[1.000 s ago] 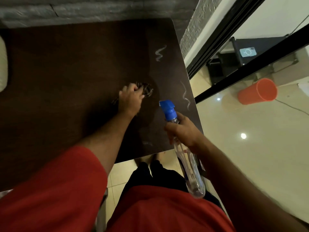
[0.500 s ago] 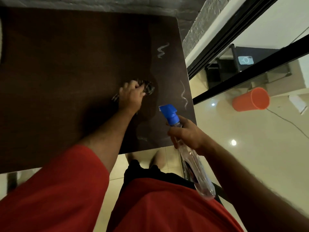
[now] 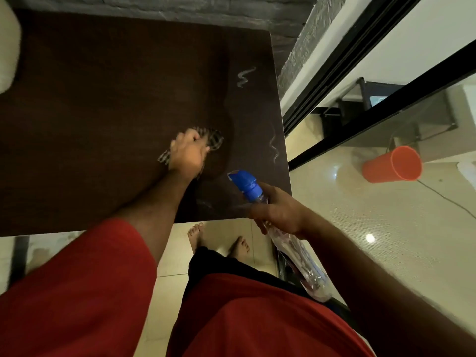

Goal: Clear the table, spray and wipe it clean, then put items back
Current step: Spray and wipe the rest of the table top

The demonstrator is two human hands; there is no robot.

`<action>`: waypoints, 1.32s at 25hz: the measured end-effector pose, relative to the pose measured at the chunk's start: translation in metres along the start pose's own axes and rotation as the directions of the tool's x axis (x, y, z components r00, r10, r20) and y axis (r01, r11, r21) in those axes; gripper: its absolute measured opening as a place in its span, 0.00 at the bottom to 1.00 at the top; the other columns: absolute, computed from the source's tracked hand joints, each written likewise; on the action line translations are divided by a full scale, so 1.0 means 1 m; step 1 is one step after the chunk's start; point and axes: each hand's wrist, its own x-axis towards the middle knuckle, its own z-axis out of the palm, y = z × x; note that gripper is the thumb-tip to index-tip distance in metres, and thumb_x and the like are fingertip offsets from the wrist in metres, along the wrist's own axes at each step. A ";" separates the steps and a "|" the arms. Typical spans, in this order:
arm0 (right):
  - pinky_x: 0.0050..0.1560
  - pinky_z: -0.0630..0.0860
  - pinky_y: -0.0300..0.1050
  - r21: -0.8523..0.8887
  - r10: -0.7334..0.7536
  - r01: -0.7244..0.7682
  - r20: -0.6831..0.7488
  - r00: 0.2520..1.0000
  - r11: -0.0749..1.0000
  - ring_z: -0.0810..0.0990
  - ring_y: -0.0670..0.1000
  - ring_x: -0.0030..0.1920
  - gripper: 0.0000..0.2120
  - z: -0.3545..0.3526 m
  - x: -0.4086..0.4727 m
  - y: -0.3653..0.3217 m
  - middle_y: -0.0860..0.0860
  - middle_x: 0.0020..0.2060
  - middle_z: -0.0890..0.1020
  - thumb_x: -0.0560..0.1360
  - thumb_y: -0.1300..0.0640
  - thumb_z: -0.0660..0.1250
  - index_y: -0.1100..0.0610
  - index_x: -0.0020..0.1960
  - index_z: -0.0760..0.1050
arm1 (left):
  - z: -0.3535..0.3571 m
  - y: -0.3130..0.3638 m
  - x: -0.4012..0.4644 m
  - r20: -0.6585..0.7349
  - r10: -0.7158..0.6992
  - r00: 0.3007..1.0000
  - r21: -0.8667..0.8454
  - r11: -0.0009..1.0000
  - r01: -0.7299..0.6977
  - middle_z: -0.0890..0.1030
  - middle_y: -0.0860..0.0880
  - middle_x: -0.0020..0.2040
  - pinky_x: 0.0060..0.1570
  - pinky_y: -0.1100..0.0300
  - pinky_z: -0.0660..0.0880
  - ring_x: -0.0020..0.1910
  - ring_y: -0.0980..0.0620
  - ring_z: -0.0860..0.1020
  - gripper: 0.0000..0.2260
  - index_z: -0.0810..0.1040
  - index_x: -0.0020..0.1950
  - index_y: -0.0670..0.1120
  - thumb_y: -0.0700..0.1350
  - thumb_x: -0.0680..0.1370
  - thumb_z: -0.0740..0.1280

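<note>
A dark brown table (image 3: pixel 90 99) fills the upper left. My left hand (image 3: pixel 188 153) grips a bunched checked cloth (image 3: pixel 213 139) and presses it on the tabletop right of the middle. A wet patch (image 3: pixel 226 119) darkens the wood beside the cloth. My right hand (image 3: pixel 279 215) holds a clear spray bottle (image 3: pixel 291 243) with a blue nozzle (image 3: pixel 244 182) near the table's front right corner, nozzle aimed up and to the left.
Pale squiggly marks (image 3: pixel 246 76) show near the table's right edge. An orange cup (image 3: pixel 392 164) lies on the floor to the right. A grey brick wall (image 3: pixel 180 6) runs behind the table. A pale cushion edge (image 3: pixel 7 45) sits at far left.
My left hand with the cloth has stayed near the same spot on the table. The bottle in my right hand has shifted slightly; the view has tilted, showing more floor and my feet.
</note>
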 end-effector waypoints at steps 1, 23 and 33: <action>0.34 0.78 0.45 0.002 -0.010 0.010 0.005 1.000 1.000 0.78 0.50 0.33 0.22 0.000 0.000 0.003 0.58 0.42 0.80 0.72 0.56 0.72 0.57 0.63 0.72 | 0.006 0.007 -0.012 0.047 0.075 0.996 -0.001 0.997 -0.075 0.72 0.46 0.58 0.54 0.50 0.67 0.54 0.44 0.69 0.15 0.74 0.66 0.51 0.49 0.79 0.62; 0.37 0.77 0.46 0.140 0.073 -0.055 -0.125 0.989 0.989 0.78 0.47 0.30 0.24 0.039 -0.012 0.029 0.54 0.36 0.78 0.67 0.54 0.71 0.56 0.62 0.71 | -0.002 -0.047 -0.087 0.134 0.366 0.921 0.075 0.923 -0.377 0.74 0.48 0.55 0.47 0.51 0.68 0.50 0.45 0.73 0.17 0.75 0.65 0.54 0.48 0.76 0.67; 0.34 0.76 0.43 0.205 0.068 -0.029 -0.188 0.980 0.978 0.78 0.47 0.28 0.24 0.048 -0.018 0.029 0.54 0.36 0.77 0.68 0.56 0.70 0.57 0.62 0.71 | 0.013 -0.031 -0.120 0.146 0.563 0.814 0.052 0.817 -0.574 0.74 0.48 0.53 0.45 0.51 0.71 0.47 0.47 0.73 0.20 0.75 0.64 0.53 0.47 0.73 0.70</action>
